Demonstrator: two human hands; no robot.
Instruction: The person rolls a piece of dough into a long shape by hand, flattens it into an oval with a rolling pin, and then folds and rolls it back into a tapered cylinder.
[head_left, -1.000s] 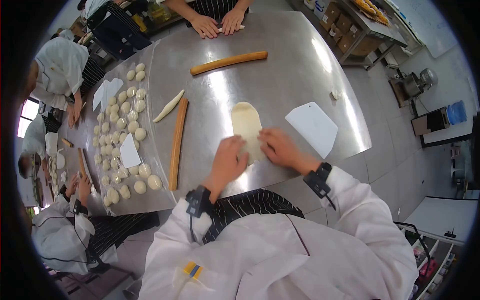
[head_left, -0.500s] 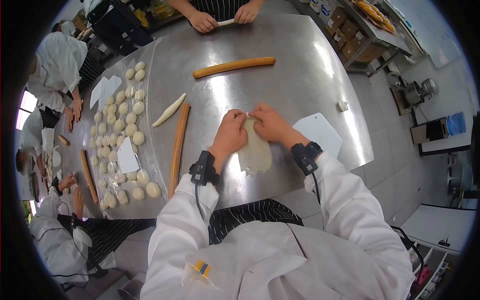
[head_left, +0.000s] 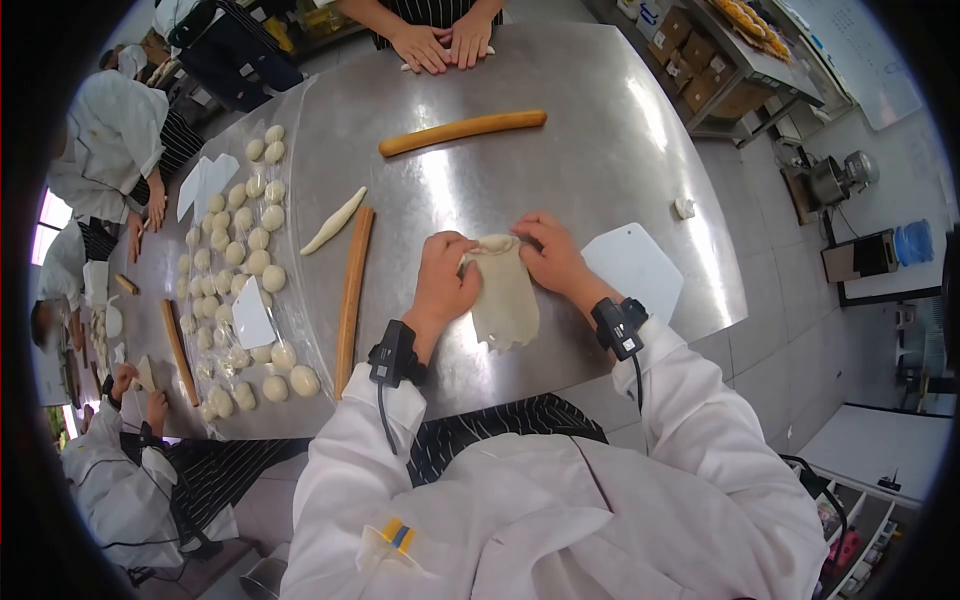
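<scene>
A flattened sheet of dough point(head_left: 505, 300) lies on the steel table in front of me, its near edge ragged and its far edge folded over into a small roll. My left hand point(head_left: 445, 275) grips the far left corner of that roll, fingers curled over it. At the far right corner, my right hand point(head_left: 548, 252) pinches the dough between thumb and fingers. A white scraper point(head_left: 635, 268) lies flat beside my right wrist. Left of my hands rests a wooden rolling pin point(head_left: 355, 300), and next to it a tapered dough strip point(head_left: 334, 221).
Many dough balls point(head_left: 273, 279) sit on plastic sheeting at the left, with white scrapers point(head_left: 254, 313) among them. Another rolling pin point(head_left: 462, 133) lies farther back. Across the steel table point(head_left: 590, 110), a co-worker's hands point(head_left: 447, 47) press on dough. More people work at the left.
My hands have moved apart toward the two far corners, uncovering the folded edge of the dough. The co-worker's hands opposite have shifted together and flattened over their dough strip.
</scene>
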